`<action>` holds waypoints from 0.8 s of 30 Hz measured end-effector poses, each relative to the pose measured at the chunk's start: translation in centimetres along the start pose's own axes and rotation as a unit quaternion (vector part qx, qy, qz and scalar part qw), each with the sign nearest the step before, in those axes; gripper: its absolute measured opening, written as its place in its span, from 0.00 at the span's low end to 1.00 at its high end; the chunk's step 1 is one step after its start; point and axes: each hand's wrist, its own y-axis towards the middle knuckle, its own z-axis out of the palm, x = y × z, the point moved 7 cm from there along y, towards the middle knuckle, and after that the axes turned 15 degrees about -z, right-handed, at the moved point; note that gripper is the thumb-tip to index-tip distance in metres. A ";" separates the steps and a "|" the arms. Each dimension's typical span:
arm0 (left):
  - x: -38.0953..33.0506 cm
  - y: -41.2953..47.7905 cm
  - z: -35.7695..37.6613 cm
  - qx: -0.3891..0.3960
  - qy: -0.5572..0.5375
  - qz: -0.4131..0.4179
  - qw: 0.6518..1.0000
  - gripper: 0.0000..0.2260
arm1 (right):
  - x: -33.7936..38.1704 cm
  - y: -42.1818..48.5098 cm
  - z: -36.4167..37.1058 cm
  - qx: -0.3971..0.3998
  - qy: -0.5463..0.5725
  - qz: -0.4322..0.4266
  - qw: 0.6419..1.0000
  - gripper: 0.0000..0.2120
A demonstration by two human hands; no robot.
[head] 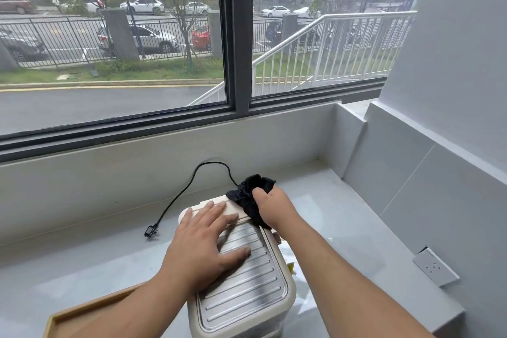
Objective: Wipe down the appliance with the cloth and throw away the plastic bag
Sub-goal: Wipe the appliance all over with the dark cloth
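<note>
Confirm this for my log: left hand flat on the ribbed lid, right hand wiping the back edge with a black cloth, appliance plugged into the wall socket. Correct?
Not quite. The head view shows the plug lying loose on the counter, not in the wall socket. The rest holds: left hand flat on the lid, right hand holding the black cloth at the appliance back edge.

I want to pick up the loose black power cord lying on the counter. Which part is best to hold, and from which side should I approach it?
Probably best by the plug at the free end of the power cord, coming from above and the left. It is the thickest, stiffest part, and it lies flat on bare counter, apart from the appliance and both hands. The thin cable would slip and bend.
</note>
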 end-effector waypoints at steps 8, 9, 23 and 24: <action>0.0 0.1 -0.1 0.011 -0.004 -0.008 1.000 0.41 | -1.7 -2.3 -1.8 -0.018 -0.014 0.000 1.000 0.09; -0.1 0.1 -0.1 0.013 -0.004 -0.008 1.000 0.41 | -1.6 -2.9 -1.9 -0.016 -0.014 -0.010 1.000 0.08; -0.4 -0.1 -0.5 0.016 -0.002 -0.012 1.000 0.41 | -1.9 -12.4 -3.9 -0.020 -0.081 -0.076 0.994 0.06; -0.4 -0.1 -0.5 0.015 -0.003 -0.012 1.000 0.41 | -2.1 -13.0 -4.0 -0.021 -0.084 -0.070 0.994 0.07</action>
